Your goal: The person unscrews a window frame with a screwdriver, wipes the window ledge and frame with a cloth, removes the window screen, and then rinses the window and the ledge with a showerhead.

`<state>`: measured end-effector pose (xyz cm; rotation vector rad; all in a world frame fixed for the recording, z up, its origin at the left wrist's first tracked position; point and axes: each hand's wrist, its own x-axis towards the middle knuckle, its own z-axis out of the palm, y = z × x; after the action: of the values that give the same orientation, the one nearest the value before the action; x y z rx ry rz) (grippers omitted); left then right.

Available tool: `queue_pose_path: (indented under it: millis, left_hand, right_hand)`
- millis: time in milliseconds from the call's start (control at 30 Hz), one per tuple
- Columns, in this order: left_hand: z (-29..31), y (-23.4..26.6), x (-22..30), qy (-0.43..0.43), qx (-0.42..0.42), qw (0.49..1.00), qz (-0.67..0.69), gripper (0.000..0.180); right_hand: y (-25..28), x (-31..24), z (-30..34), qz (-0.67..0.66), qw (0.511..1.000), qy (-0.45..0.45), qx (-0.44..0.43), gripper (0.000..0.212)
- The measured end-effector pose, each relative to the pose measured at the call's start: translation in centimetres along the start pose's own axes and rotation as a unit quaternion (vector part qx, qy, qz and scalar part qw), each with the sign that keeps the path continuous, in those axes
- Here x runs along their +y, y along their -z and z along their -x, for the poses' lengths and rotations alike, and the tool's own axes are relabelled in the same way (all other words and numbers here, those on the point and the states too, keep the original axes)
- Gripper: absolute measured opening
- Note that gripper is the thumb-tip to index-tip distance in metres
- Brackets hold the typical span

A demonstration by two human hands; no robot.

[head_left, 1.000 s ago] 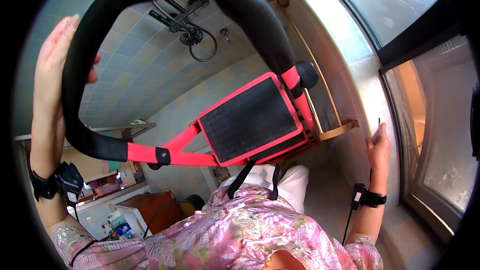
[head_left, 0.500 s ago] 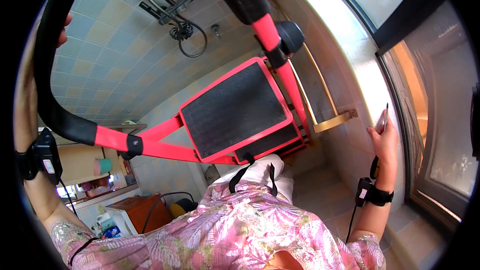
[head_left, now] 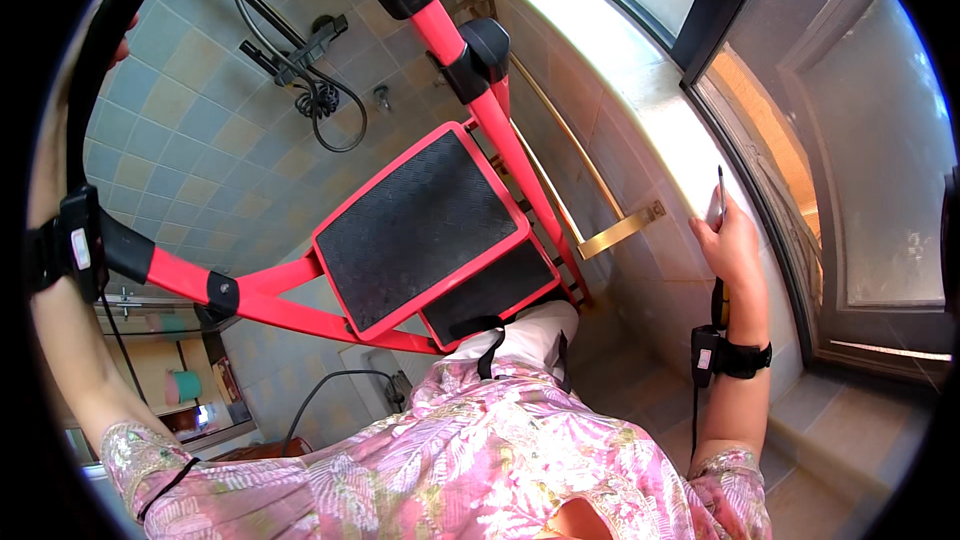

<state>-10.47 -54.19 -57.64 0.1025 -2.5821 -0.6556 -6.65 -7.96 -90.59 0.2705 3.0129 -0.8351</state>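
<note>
A red folding stepladder (head_left: 290,318) with black ribbed treads stands in front of me, its black padded handrail arching up on the left. My left hand (head_left: 124,43) is at the far left by that rail. Only its curled fingertips show past the black padding; the rest is hidden or dark. On the right, my right hand (head_left: 733,245) is closed around a slender tool (head_left: 720,185) with a thin dark tip pointing up. A black-and-yellow part shows below the fist. The hand is next to the white window ledge (head_left: 640,80).
Brass towel rails (head_left: 620,230) run along the tiled wall right of the ladder. A shower hose and bracket (head_left: 315,50) hang on the far wall. At right stands a dark-framed frosted window (head_left: 890,190). A mirror and shelf with a green cup (head_left: 183,386) are lower left.
My view has shifted, so the ladder, shower and window appear further left. The right hand, still around the tool, sits a little left and higher in view. The left fingertips remain by the rail.
</note>
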Motion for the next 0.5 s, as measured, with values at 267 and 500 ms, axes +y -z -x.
queue_pose_path:
  millis: [267, 500]
  left_hand:
    - [-3.0, 1.7, -2.0, -0.019, -0.015, 0.999, -0.023, 0.038]
    - [-3.6, 1.7, -2.6, -0.025, 0.000, 1.000, 0.003, 0.032]
  right_hand:
    - [-0.4, 0.7, -0.3, -0.009, 1.000, 0.018, 0.013, 0.059]
    - [-0.3, 0.0, 0.2, -0.022, 0.999, 0.014, 0.020, 0.045]
